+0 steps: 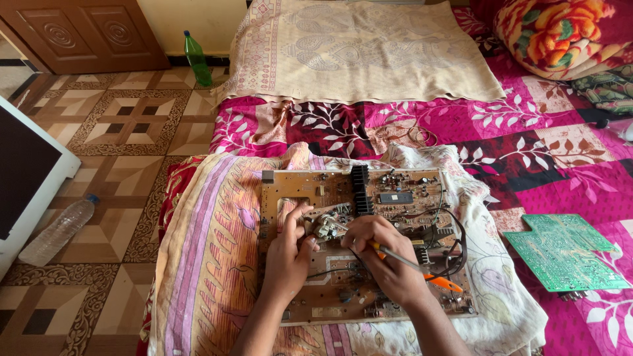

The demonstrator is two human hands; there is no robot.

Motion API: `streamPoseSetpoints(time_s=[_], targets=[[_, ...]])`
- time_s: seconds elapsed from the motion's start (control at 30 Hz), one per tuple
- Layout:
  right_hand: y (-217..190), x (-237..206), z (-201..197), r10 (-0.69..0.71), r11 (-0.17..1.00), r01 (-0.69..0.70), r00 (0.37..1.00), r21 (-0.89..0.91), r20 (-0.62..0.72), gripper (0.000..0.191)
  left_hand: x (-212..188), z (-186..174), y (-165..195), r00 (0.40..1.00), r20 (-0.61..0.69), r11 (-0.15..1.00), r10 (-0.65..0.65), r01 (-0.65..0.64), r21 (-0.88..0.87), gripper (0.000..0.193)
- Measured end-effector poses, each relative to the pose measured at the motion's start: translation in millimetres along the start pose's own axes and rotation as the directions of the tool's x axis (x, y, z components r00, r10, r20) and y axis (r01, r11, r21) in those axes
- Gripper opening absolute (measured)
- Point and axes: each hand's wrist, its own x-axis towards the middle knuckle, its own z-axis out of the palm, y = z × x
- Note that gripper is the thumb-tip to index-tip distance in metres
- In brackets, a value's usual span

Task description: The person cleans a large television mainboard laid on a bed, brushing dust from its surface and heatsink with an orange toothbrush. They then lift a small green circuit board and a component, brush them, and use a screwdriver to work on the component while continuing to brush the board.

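Both forearms reaching up from the bottom edge, bare, converging toward the middle. Left hand [288, 254] palm down, fingers curled, thumb and forefinger stretched forward and pinching at the tips. Right hand [386, 254] just beside it, knuckles up, fingers closed tight in a pen-like grip, wrist bent slightly inward. Fingertips of the two hands nearly meeting, backs of both hands turned to the camera.
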Motion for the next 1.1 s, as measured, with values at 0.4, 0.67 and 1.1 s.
streamPoseSetpoints(time_s=[0.4,0.67,1.1], targets=[[-4,-3,-1,0.078,0.968,-0.070,0.997,0.240,-0.024,0.016,-2,-3,10,0.998,0.019,0.998,-0.064,0.063,0.003,0.058],[-6,0,1,-0.002,0.998,0.005,0.999,0.065,-0.053,0.016,-2,-2,8,1.000,0.001,1.000,-0.001,0.001,-0.017,0.059],[-6,2,1,-0.048,0.998,0.048,0.999,-0.048,-0.001,0.016,1,0,-2,1.000,-0.006,0.996,-0.011,0.011,0.085,0.060]])
